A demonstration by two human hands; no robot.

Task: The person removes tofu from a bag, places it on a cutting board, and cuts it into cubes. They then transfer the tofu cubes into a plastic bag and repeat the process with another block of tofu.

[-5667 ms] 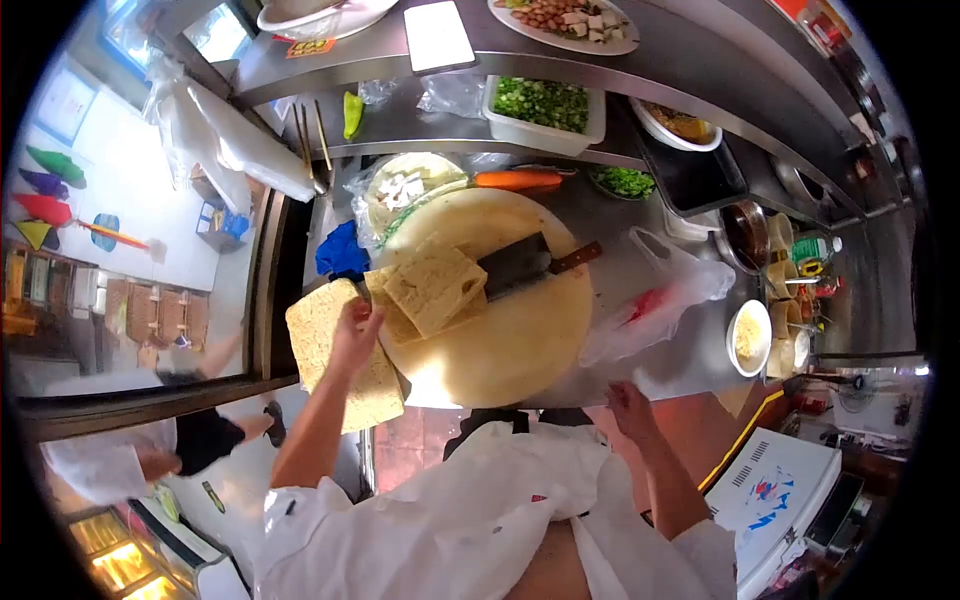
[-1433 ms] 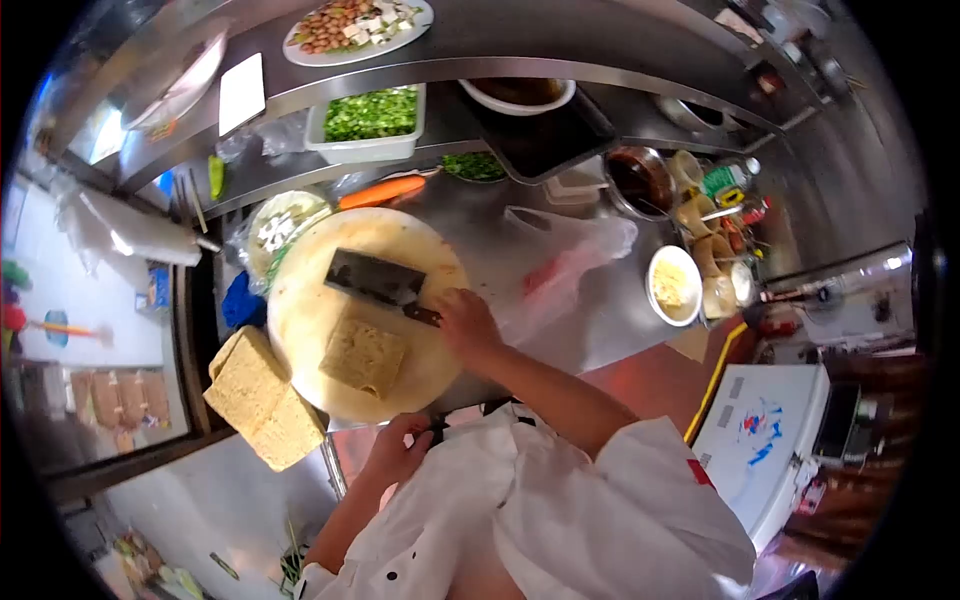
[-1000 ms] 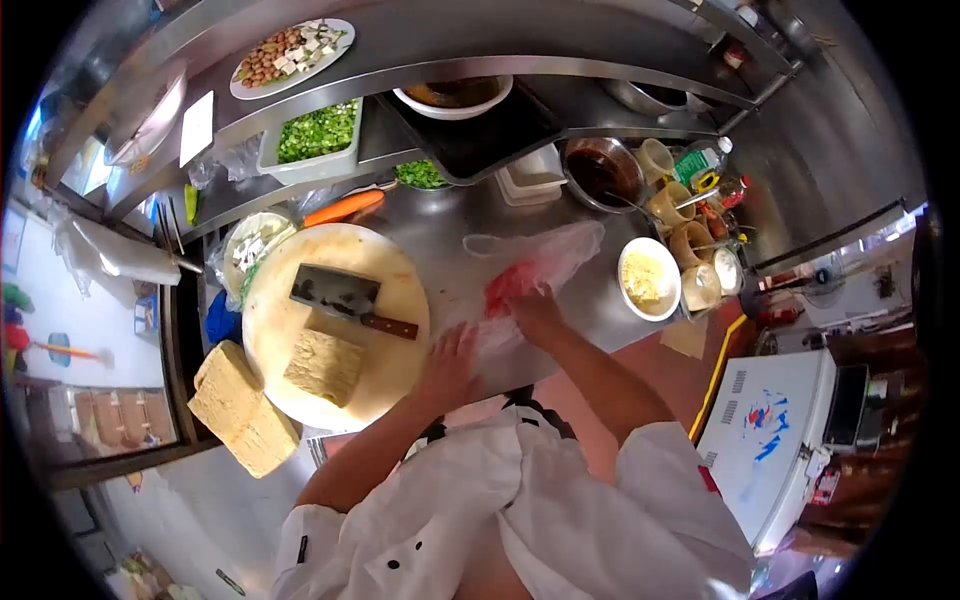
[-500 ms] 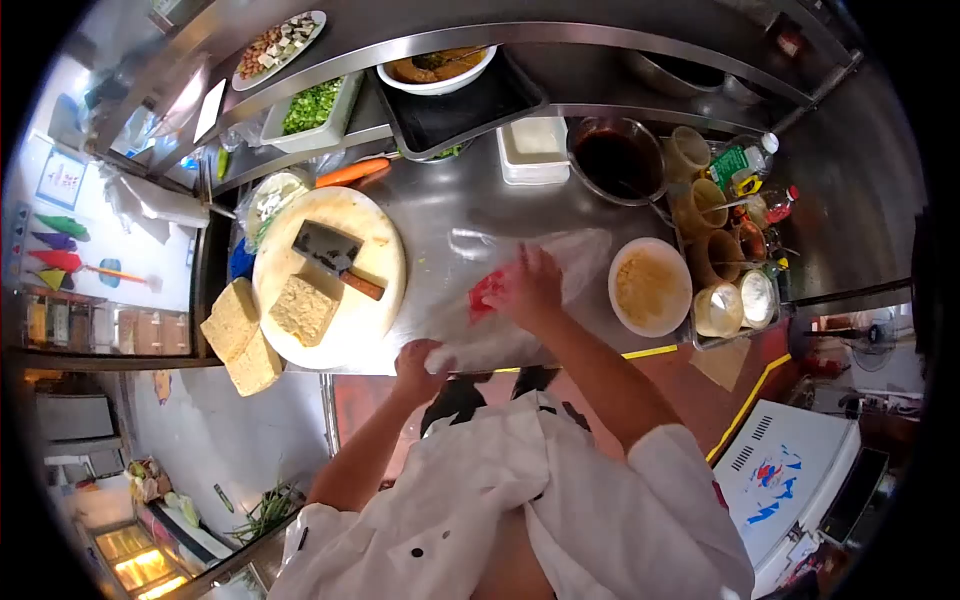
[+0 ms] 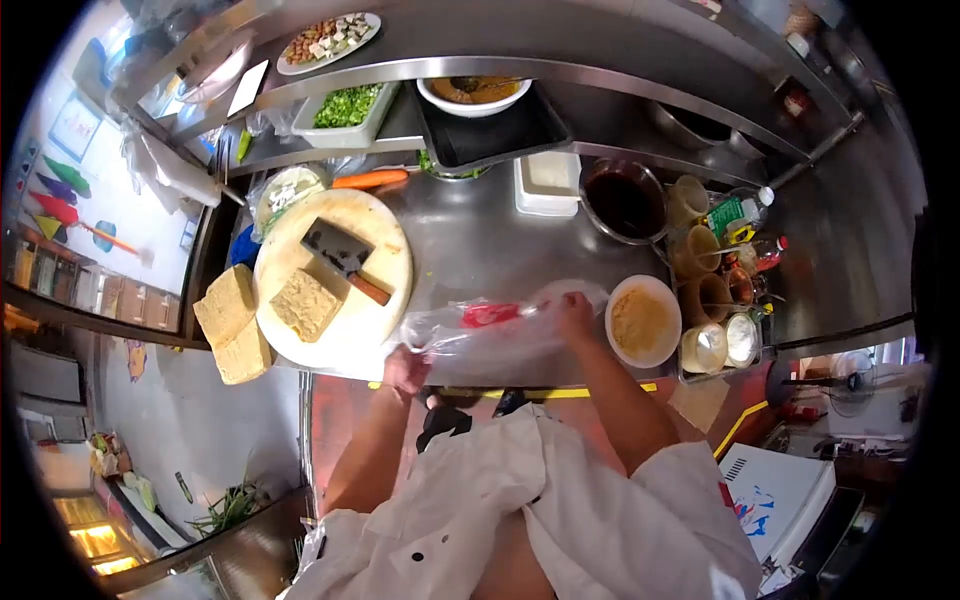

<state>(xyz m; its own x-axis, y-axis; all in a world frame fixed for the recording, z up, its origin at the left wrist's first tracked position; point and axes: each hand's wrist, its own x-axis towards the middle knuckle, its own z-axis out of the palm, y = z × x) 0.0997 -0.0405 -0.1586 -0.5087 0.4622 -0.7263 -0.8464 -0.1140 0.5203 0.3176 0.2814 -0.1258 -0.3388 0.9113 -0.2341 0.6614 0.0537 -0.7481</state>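
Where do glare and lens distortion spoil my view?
Head view: the wide lens bows the silver metal shelf edge; head view: bright light whitens the near rim of the round cream chopping board; head view: glints streak the red-patched clear plastic bag.

A bag point(image 5: 470, 338) lies between left hand point(image 5: 406, 370) and right hand point(image 5: 575, 318); forward-left of the left, a chopping board point(image 5: 392, 245) (cleaver point(image 5: 336, 246) on top); beside the right, a bowl point(image 5: 645, 361).
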